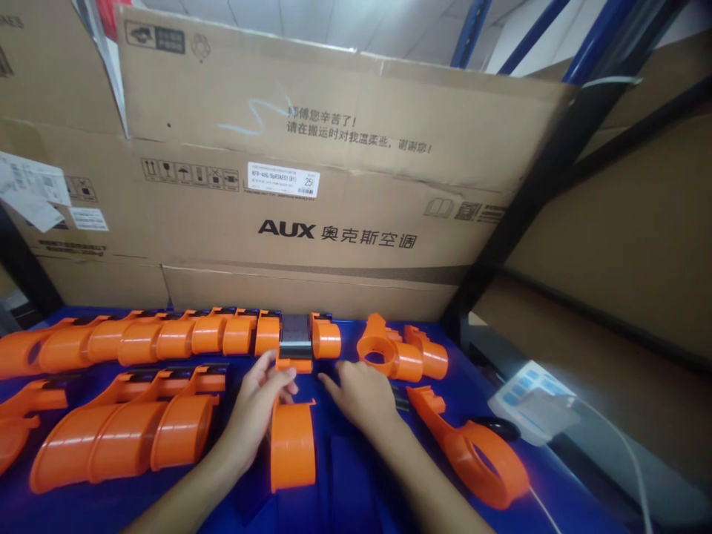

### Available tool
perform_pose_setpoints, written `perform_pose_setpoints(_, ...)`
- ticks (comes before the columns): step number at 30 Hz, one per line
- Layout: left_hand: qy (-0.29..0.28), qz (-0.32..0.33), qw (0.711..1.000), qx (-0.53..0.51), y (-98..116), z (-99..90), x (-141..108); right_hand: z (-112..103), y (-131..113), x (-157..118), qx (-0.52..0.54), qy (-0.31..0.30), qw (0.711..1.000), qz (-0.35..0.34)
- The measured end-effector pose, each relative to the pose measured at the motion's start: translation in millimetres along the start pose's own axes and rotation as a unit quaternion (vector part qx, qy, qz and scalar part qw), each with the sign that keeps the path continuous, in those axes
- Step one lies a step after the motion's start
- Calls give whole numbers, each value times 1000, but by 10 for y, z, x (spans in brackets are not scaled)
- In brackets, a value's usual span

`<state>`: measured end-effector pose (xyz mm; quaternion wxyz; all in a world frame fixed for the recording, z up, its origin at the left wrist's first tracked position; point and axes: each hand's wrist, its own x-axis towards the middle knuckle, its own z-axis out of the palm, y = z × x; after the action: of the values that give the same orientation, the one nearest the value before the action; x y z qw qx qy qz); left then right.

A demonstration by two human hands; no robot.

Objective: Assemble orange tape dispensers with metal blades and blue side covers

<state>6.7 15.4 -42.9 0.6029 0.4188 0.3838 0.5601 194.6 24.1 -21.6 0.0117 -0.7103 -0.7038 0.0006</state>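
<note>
My left hand point(256, 397) is closed around the handle of an orange plastic tape dispenser point(293, 446), whose round hub points toward me. My right hand point(364, 394) is just to the right, its thumb stretched out toward the dispenser but apart from it. The other fingers of that hand are partly hidden, and nothing shows in its grasp. Directly behind my left hand, a dark part with a pale toothed edge point(296, 343) spans a gap in the back row of orange dispensers point(210, 335).
More orange dispensers point(127, 437) lie at front left, and a small group point(409, 360) stands at back right. One dispenser point(486, 460) lies on its side near a white device with a cable point(531, 400). Cardboard boxes point(334, 200) wall the back of the blue surface point(356, 482).
</note>
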Motion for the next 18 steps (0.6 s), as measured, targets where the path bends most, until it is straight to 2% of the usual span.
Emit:
perform_pose_setpoints(7, -1, 9, 1000, 16, 19, 10, -11, 21, -35, -84, 35, 0, 999, -25)
perform_pose_setpoints(14, -5, 17, 999, 32, -24, 14, 1, -100, -17, -128, 109, 27, 991, -66)
perform_pose_setpoints(16, -12, 19, 999, 39, -40, 17, 8, -143, 6, -110, 146, 40, 985, -89)
perform_pose_setpoints(18, -19, 29, 998, 49, -52, 17, 15, -164, 25, -89, 223, 74, 965, -117)
